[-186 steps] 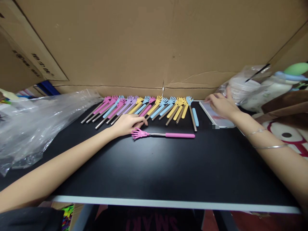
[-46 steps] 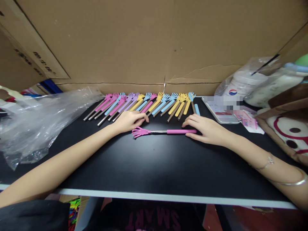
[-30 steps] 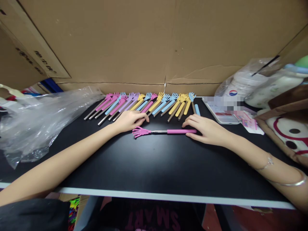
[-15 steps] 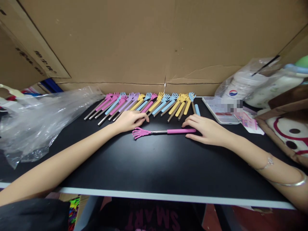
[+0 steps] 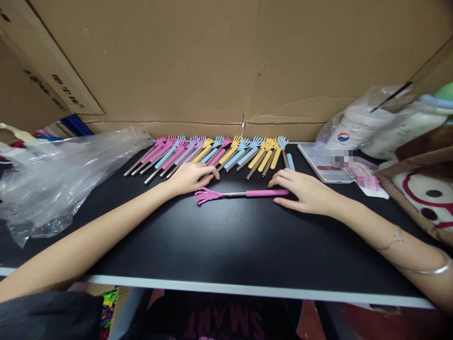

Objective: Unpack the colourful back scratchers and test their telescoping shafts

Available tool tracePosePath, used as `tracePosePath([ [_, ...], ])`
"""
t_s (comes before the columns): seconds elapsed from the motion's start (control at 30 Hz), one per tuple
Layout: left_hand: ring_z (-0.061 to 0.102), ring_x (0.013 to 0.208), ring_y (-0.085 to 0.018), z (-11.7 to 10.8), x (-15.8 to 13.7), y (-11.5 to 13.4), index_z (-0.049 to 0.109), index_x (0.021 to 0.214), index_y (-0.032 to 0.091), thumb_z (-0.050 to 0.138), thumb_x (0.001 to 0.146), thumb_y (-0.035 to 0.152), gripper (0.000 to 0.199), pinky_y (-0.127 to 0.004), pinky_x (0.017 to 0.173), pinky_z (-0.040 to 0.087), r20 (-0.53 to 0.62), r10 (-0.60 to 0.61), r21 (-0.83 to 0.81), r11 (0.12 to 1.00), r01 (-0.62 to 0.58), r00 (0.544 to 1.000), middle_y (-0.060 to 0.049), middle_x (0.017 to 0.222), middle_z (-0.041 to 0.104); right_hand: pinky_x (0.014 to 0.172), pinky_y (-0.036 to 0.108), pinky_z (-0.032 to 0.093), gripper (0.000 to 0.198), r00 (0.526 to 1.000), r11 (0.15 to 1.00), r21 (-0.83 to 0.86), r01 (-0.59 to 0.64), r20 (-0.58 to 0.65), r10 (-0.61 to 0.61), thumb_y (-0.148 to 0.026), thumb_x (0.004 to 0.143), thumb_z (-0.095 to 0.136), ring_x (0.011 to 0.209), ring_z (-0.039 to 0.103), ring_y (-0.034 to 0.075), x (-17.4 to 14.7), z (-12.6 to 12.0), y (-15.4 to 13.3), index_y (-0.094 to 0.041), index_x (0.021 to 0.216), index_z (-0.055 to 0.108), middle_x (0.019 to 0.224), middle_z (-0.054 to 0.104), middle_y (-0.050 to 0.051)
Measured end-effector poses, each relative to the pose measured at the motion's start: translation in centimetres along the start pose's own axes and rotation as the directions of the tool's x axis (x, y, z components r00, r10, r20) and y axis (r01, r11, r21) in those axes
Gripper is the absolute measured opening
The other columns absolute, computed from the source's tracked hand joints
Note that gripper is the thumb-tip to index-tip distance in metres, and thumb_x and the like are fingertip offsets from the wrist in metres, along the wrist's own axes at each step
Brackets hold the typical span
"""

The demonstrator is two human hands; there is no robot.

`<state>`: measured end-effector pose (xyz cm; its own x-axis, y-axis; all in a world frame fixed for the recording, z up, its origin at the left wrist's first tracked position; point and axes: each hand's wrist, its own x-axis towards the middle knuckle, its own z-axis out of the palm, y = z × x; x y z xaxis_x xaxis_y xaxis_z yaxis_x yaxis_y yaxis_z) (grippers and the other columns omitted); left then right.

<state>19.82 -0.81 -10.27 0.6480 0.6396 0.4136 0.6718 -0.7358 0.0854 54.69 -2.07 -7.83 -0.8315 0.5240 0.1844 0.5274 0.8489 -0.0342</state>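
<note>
Black tabletop [image 5: 226, 245], cardboard wall [image 5: 226, 61] behind. The pink back scratcher [image 5: 240, 193] (claw head, steel rod extended, pink handle) lies flat between both hands. Right hand [image 5: 304, 191], fingers loosely spread, touches the handle end; left hand [image 5: 191, 177] rests flat just beyond the claw.
</note>
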Motion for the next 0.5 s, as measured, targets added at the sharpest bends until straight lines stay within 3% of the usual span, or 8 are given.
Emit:
tracePosePath([
  [0.2, 0.055, 0.060, -0.009, -0.1, 0.0, 0.1, 0.067, 0.093, 0.023, 0.045, 0.090, 0.020, 0.022, -0.019, 0.054, 0.033, -0.014, 0.031, 0.035, 0.999, -0.030, 0.999, 0.002, 0.076, 0.067, 0.081, 0.036, 0.047, 0.028, 1.000, 1.000, -0.005, -0.002, 0.006, 0.002, -0.042, 0.089, 0.049, 0.092, 0.058, 0.023, 0.0, 0.0, 0.0, -0.020, 0.106, 0.055, 0.102, 0.060, 0.010],
  [0.5, 0.059, 0.070, -0.012, -1.6, 0.2, 0.1, 0.068, 0.089, 0.022, 0.041, 0.091, 0.018, 0.028, -0.021, 0.057, 0.037, 0.039, 0.337, 0.338, 0.881, -0.330, 0.941, -0.001, 0.074, 0.066, 0.082, 0.036, 0.047, 0.028, 1.000, 1.000, -0.012, 0.001, 0.011, -0.001, -0.039, 0.090, 0.048, 0.093, 0.057, 0.022, -0.1, 0.0, -0.1, -0.019, 0.107, 0.055, 0.103, 0.059, 0.010],
])
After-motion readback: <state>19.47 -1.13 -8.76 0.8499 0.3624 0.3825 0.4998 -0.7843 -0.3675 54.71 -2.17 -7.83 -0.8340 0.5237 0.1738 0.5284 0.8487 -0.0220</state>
